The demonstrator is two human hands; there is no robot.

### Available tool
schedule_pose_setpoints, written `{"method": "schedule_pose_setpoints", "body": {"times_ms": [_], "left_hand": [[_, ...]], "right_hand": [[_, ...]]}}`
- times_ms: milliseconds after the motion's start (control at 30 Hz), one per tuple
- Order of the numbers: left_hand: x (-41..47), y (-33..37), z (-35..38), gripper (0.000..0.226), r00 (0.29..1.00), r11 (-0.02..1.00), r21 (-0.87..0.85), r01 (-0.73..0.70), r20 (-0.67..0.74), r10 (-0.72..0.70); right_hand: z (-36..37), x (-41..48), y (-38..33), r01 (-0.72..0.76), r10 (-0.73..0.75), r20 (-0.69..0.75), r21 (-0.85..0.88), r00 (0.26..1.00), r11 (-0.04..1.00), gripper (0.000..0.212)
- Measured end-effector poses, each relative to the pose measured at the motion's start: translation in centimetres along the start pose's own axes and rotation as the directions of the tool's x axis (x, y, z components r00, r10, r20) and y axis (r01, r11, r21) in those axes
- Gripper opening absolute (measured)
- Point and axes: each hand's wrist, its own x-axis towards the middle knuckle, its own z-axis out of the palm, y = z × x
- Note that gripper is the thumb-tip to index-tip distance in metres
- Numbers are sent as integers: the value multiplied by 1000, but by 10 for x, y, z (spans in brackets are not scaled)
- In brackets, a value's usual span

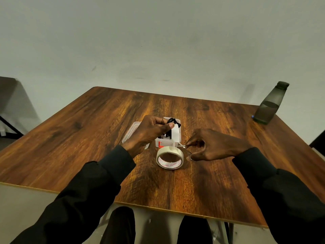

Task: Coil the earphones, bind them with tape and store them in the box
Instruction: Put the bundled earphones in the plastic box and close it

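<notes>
Head view: tape strip (175,136) upright from flat roll (170,157) to coiled earphones (171,120)

Tape roll (169,157) is set on table (88,138), just before box (166,143). Lid (132,128) is placed left of box. Bottle (270,104) is stood far right.

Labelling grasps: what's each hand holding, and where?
Left hand grips the coiled earphones, thumb pinning the tape strip on. Right hand pinches a thin metal tool; kind unclear.

table (105,131): brown woodgrain | tape roll (169,158): cream, red print | earphones (171,121): black | bottle (270,104): smoky grey
</notes>
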Motion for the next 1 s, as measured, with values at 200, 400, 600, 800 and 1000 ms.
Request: {"method": "schedule_pose_setpoints", "body": {"times_ms": [200,400,600,800,1000], "left_hand": [[0,0,0,17,1000,1000,-3,-4,2,4],[-1,0,-1,15,1000,1000,-6,1,6,-1],[-1,2,-1,12,1000,1000,12,12,2,-12],[-2,4,-2,13,1000,999,-30,19,21,-19],[0,3,-2,16,999,999,-34,29,13,-29]], "right_hand": [[6,10,1,-14,14,-7,21,1000,1000,22],[9,16,0,-25,26,-11,39,1000,999,26],[10,19,3,-6,6,6,65,1000,998,16],[10,17,8,2,-1,-29,38,1000,999,22],[10,18,13,17,-16,-23,48,1000,999,23]]}}
